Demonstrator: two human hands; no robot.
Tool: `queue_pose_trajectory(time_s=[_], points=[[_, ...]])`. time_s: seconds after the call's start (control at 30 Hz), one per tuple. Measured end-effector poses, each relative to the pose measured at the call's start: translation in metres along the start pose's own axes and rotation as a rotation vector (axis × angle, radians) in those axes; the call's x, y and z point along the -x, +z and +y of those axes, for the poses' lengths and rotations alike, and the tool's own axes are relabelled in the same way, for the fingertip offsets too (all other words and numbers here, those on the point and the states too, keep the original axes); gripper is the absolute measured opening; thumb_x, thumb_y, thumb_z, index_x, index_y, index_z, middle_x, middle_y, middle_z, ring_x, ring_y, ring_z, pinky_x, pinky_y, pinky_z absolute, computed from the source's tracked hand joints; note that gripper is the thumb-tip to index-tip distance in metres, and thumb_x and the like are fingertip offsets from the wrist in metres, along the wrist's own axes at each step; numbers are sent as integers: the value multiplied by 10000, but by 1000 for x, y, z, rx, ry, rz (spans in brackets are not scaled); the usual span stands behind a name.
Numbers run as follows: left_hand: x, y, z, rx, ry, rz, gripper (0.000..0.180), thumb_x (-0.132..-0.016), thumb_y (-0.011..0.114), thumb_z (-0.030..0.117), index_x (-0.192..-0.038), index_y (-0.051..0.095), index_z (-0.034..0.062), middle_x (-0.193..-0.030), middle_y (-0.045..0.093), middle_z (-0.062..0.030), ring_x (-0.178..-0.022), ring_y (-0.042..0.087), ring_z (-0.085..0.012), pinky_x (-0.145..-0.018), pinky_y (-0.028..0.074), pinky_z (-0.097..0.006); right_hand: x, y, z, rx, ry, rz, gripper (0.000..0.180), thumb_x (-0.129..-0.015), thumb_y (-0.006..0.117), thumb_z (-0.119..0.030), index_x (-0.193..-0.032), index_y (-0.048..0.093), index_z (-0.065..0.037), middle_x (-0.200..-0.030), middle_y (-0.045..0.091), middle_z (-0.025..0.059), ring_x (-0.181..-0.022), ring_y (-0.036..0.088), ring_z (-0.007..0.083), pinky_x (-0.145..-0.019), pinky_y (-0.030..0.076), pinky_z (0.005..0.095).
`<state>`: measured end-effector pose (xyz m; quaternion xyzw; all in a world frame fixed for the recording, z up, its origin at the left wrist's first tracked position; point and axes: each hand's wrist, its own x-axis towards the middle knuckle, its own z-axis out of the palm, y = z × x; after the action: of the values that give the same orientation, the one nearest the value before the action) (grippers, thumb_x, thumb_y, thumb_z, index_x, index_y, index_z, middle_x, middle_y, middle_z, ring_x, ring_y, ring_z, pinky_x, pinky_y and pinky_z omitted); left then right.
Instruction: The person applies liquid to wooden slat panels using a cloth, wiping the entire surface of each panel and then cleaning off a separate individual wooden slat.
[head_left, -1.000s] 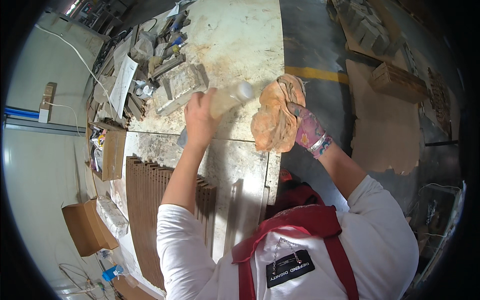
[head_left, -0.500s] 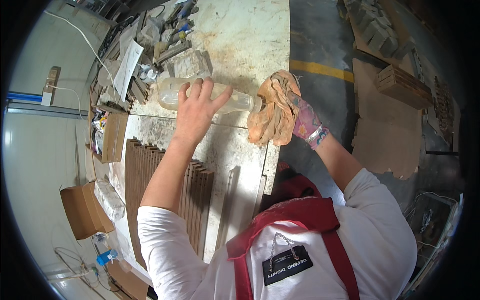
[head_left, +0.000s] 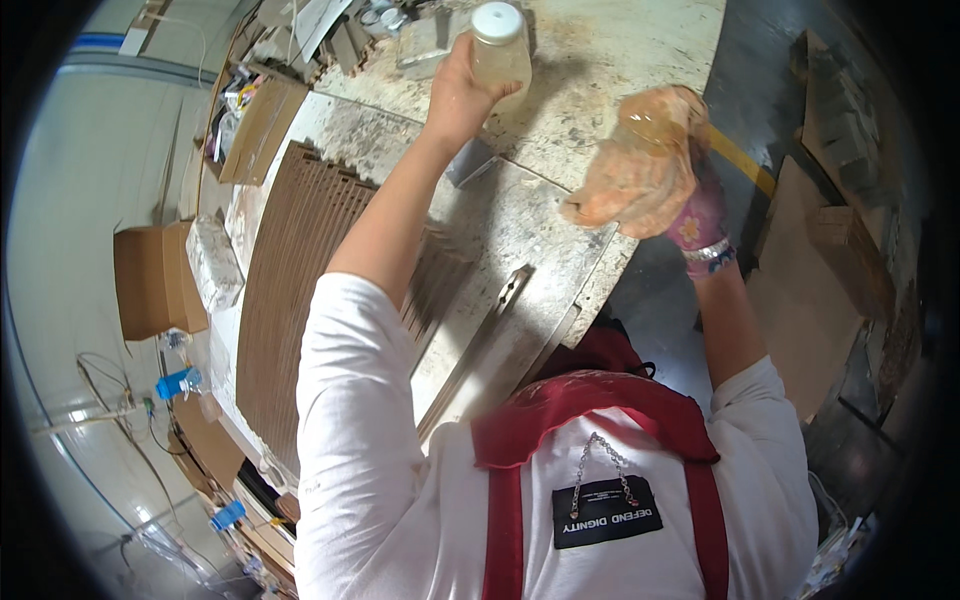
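My left hand point(head_left: 465, 95) is wrapped round a clear plastic bottle point(head_left: 500, 65) with a round white top, held upright over the far part of the worktable. Pale liquid shows through its wall. At the table's right edge, my right hand point(head_left: 700, 215), in a purple flowered glove, holds a crumpled orange cloth point(head_left: 640, 185). A glossy wet patch lies on the cloth's upper part. The cloth hides most of the right fingers.
Many brown slotted strips point(head_left: 300, 290) stand in a row on the worktable point(head_left: 550, 225), left of a single long strip point(head_left: 480, 345). An open cardboard box point(head_left: 150, 280) sits beside a wrapped white package point(head_left: 213, 265). Stacked boards point(head_left: 850, 245) lie at the right.
The bottle has gone from tilted, its neck at the cloth, to upright and farther away. The cloth has shifted right and now shows a wet patch. My view has turned.
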<state>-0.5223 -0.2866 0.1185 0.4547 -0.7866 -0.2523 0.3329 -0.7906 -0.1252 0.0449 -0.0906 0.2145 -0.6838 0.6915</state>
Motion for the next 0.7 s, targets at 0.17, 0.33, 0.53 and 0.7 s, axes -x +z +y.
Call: queue_pose_trajectory(time_s=[0.17,0.33,0.53,0.7], points=[[-5,0,-49,247,-190,57,802,-704,861,162,-1343,390,50,-1244,616,-171,-1171,590,-315,-991,469,-402,27,-65,0,139,94,-336,505,-1043,358,-362,-1496,307,-144,-1513,375,64,-1380,365,258,-1140,301,445],[40,-22,-53,-177,-91,212,811,-802,777,328,-1411,344,12,-1287,583,-193,-1173,584,-326,-950,493,-396,39,-52,14,71,163,-156,483,-1038,371,-336,-1475,367,-129,-1491,417,66,-1368,385,265,-1152,280,457],[292,-114,57,-267,-351,-127,294,-902,632,252,-1081,650,20,-995,666,-175,-925,643,-333,-823,513,-414,53,-13,13,256,241,-30,498,-1002,468,-244,-1453,362,-59,-1417,483,126,-1293,480,304,-1081,406,442],[437,-87,92,-365,-360,-153,343,-814,706,112,-1128,616,8,-974,620,-139,-852,597,-324,-764,502,-407,55,34,36,302,363,-14,501,-983,502,-225,-1417,388,-1,-1348,535,163,-1236,532,331,-1051,445,452]])
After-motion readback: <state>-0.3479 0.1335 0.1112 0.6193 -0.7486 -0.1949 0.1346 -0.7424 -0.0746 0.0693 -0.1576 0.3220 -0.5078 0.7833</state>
